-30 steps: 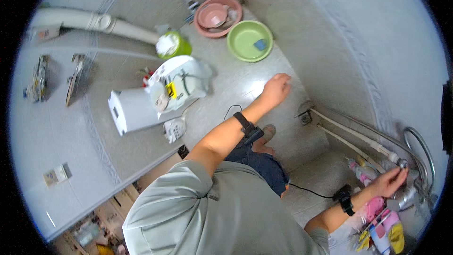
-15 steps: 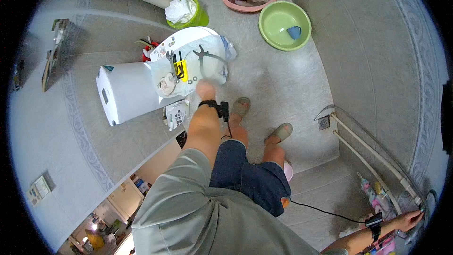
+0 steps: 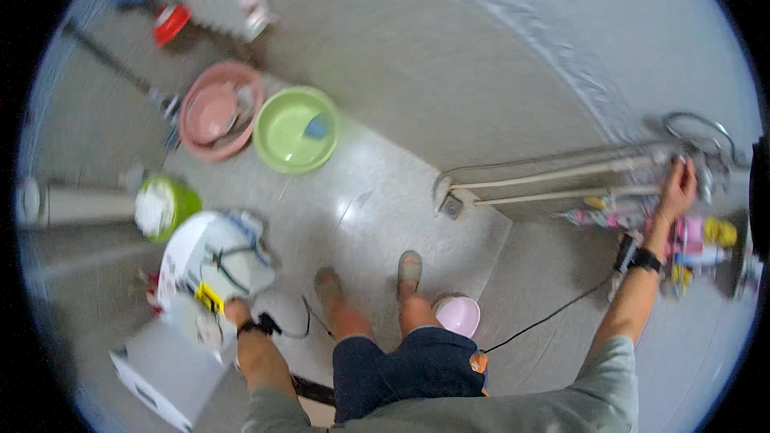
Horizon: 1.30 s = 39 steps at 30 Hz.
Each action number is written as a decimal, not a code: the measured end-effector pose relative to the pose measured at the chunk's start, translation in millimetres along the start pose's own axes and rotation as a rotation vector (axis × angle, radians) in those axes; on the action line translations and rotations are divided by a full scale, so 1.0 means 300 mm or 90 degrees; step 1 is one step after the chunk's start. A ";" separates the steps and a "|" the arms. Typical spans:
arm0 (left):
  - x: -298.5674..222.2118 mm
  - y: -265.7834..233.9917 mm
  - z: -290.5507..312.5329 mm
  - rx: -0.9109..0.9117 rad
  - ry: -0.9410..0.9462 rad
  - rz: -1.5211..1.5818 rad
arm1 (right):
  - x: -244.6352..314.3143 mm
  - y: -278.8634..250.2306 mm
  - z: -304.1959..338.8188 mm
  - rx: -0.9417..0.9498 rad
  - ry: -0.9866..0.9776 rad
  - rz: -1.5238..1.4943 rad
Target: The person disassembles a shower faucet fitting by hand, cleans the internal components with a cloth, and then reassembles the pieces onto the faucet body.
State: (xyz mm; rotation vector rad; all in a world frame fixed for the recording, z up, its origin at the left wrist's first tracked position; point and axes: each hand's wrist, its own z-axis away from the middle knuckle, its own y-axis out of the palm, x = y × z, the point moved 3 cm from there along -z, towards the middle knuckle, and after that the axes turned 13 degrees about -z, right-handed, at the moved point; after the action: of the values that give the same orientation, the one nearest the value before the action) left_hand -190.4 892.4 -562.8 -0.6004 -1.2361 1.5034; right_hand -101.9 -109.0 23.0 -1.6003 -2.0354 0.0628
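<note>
At the right wall my right hand (image 3: 679,186) is raised to the chrome tap (image 3: 704,180), its fingers closed at the tap's handle; the exact grip is small and partly hidden. My left hand (image 3: 237,312), smeared by motion, is low beside the white toilet (image 3: 172,369), next to a yellow holder (image 3: 210,297) of dark tools on the lid. A pale cloth (image 3: 249,273) covers the lid. Dark-handled pliers (image 3: 218,256) and a beige rag (image 3: 210,330) lie on it. Whether my left hand holds anything cannot be made out.
A green basin (image 3: 277,148) with a blue cup stands beside pink basins (image 3: 188,124). Near the toilet is a green bin (image 3: 186,207). Pale pipes (image 3: 553,176) run along the right wall above a floor drain (image 3: 451,207). A pink bowl (image 3: 459,317) sits by my right leg.
My view has swung to the right, so the tap and right wall show more fully. My right hand stays at the tap. My left hand is still beside the toilet.
</note>
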 end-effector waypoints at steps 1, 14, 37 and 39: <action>-0.025 0.018 0.034 -0.035 -0.191 0.441 | 0.030 0.036 0.028 -0.012 0.013 -0.081; -1.372 -1.724 0.466 -0.078 0.435 0.672 | 0.200 0.127 0.043 -0.067 -0.015 -0.036; -2.375 -2.393 1.093 -0.123 1.140 0.664 | 0.217 0.131 0.010 -0.068 0.014 -0.139; -2.383 -2.369 1.068 0.039 1.000 0.797 | 0.234 0.121 -0.005 -0.037 0.007 -0.137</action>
State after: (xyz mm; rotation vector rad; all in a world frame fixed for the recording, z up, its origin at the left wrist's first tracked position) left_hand 50.5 52.1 32.5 -2.1451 0.5777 1.2232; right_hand -79.1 -34.9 38.2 -1.4017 -2.2066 -0.0857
